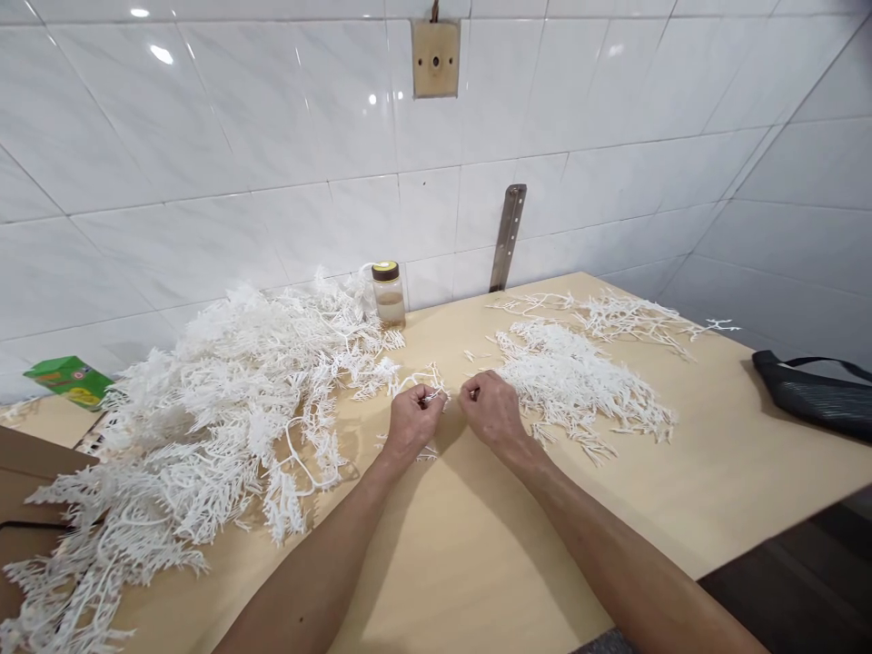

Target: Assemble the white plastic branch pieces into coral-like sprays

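My left hand [412,420] is closed on a thin white plastic branch [428,377], whose twigs stick out above and beyond the fingers. Just to its right, my right hand [491,405] is curled with thumb and fingertips pressed together; whatever they pinch is hidden. A small gap separates the two hands. A big heap of white branched sprigs [224,409] spreads to the left. Close by my right hand lies a flatter pile of small white pieces [579,377]. Behind that pile are bare white stems [630,318].
A jar with a dark lid [389,295] stands against the tiled wall. A metal strip [508,238] leans there too. A green box [68,380] and a brown carton [34,490] are at the left. At the right table edge lies a black bag [814,392].
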`<state>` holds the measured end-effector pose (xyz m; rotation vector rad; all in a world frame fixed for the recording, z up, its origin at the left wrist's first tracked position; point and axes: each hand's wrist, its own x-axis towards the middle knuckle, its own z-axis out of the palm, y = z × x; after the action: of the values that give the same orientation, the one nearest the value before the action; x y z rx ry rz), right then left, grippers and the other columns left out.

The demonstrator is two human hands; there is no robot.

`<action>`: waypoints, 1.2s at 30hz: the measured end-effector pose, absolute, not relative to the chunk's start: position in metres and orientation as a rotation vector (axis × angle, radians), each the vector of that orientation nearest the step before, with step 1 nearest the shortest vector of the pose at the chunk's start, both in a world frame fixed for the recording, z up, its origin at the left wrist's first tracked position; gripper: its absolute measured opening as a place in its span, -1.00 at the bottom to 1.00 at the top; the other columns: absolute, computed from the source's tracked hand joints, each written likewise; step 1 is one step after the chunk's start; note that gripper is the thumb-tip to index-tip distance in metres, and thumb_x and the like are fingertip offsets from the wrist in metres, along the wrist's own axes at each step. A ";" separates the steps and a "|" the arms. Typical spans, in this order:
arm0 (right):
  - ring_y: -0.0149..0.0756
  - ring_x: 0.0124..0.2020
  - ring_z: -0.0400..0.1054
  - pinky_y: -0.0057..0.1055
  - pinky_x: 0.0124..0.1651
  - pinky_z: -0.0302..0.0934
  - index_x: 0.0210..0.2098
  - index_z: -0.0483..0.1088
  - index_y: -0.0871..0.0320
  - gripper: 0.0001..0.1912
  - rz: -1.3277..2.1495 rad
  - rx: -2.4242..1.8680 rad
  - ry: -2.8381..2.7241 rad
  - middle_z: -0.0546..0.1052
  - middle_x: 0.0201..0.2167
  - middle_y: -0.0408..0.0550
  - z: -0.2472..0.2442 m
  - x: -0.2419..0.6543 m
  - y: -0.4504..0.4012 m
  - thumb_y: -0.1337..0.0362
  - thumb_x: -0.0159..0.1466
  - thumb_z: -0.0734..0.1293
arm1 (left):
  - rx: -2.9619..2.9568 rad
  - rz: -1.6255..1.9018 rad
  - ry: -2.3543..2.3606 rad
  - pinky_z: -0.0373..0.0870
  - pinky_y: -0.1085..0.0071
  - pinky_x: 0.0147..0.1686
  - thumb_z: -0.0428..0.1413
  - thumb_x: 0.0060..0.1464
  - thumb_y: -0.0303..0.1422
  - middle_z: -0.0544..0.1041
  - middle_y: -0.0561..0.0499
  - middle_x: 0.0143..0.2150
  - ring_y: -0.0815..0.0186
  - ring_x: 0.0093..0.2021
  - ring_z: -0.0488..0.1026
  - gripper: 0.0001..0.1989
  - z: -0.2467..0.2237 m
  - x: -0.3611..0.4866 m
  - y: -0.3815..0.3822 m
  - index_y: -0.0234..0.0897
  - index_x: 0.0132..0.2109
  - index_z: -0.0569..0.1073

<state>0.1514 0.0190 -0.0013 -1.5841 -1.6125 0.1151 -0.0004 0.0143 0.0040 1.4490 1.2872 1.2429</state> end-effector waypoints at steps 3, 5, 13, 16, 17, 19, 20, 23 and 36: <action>-0.24 -0.44 0.33 -0.32 -0.28 0.21 -0.54 0.36 0.13 -0.87 0.072 -1.659 -1.465 0.47 -0.50 -0.02 -0.003 0.175 0.026 0.34 0.11 0.23 | 1.426 1.256 1.226 0.04 0.50 -0.51 0.17 -0.04 -0.17 0.20 0.15 -0.61 0.46 -0.55 0.10 -0.70 0.002 -0.004 0.016 -0.29 -0.53 0.36; -0.26 -0.45 0.34 -0.30 -0.26 0.23 -0.43 0.40 0.16 -0.90 0.052 -1.660 -1.411 0.49 -0.41 0.00 -0.002 0.188 0.028 0.34 0.11 0.24 | 1.387 1.236 1.194 0.01 0.51 -0.54 0.18 -0.04 -0.14 0.18 0.16 -0.62 0.47 -0.57 0.07 -0.68 -0.001 -0.005 0.018 -0.29 -0.51 0.37; -0.40 -0.48 0.36 -0.42 -0.30 0.28 -0.32 0.48 0.14 -0.83 0.292 -1.205 -1.719 0.55 -0.28 -0.04 0.009 0.154 0.010 0.29 0.27 0.24 | 1.252 1.203 1.187 -0.03 0.52 -0.63 0.22 -0.06 -0.09 0.18 0.20 -0.69 0.50 -0.67 0.05 -0.66 0.003 -0.006 0.016 -0.29 -0.45 0.40; -0.40 -0.49 0.34 -0.41 -0.29 0.28 -0.32 0.48 0.13 -0.85 0.272 -1.188 -1.748 0.55 -0.27 -0.04 0.006 0.144 0.008 0.29 0.28 0.26 | 1.242 1.203 1.193 -0.02 0.52 -0.64 0.24 -0.09 -0.07 0.19 0.20 -0.70 0.50 -0.68 0.07 -0.64 0.007 -0.005 0.014 -0.30 -0.45 0.41; -0.40 -0.49 0.34 -0.40 -0.28 0.28 -0.32 0.48 0.13 -0.85 0.262 -1.198 -1.749 0.55 -0.27 -0.04 0.004 0.144 0.008 0.28 0.28 0.27 | 1.234 1.202 1.191 -0.02 0.51 -0.64 0.24 -0.09 -0.06 0.19 0.20 -0.70 0.50 -0.68 0.07 -0.63 0.008 -0.005 0.014 -0.30 -0.45 0.42; -0.39 -0.49 0.34 -0.39 -0.28 0.28 -0.31 0.48 0.13 -0.86 0.248 -1.216 -1.749 0.55 -0.27 -0.04 0.001 0.145 0.009 0.27 0.28 0.27 | 1.219 1.207 1.192 -0.02 0.51 -0.65 0.24 -0.10 -0.06 0.18 0.21 -0.71 0.50 -0.68 0.07 -0.63 0.007 -0.005 0.015 -0.30 -0.46 0.42; -0.39 -0.49 0.34 -0.39 -0.29 0.27 -0.31 0.47 0.13 -0.87 0.239 -1.223 -1.746 0.55 -0.28 -0.04 -0.001 0.146 0.010 0.27 0.28 0.28 | 1.215 1.208 1.193 -0.03 0.52 -0.65 0.24 -0.10 -0.06 0.18 0.21 -0.71 0.51 -0.68 0.07 -0.63 0.007 -0.005 0.016 -0.30 -0.46 0.42; -0.39 -0.50 0.33 -0.40 -0.29 0.27 -0.32 0.45 0.13 -0.90 0.211 -1.232 -1.741 0.54 -0.29 -0.05 -0.003 0.146 0.010 0.29 0.27 0.29 | 1.206 1.211 1.198 -0.03 0.51 -0.65 0.24 -0.09 -0.06 0.17 0.21 -0.71 0.51 -0.69 0.06 -0.64 0.005 -0.005 0.017 -0.30 -0.45 0.42; -0.29 -0.30 0.42 -0.36 -0.21 0.31 -0.30 0.48 0.13 -0.84 0.208 -1.164 -1.778 0.55 -0.23 0.02 -0.003 0.141 0.008 0.32 0.31 0.24 | 1.256 1.180 1.204 -0.02 0.51 -0.64 0.21 -0.07 -0.15 0.20 0.20 -0.72 0.50 -0.69 0.07 -0.69 0.007 -0.005 0.015 -0.29 -0.49 0.38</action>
<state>0.1413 0.0085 -0.0033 -1.1638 -1.7784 0.2085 -0.0045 0.0151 0.0072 1.2560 1.2037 1.1798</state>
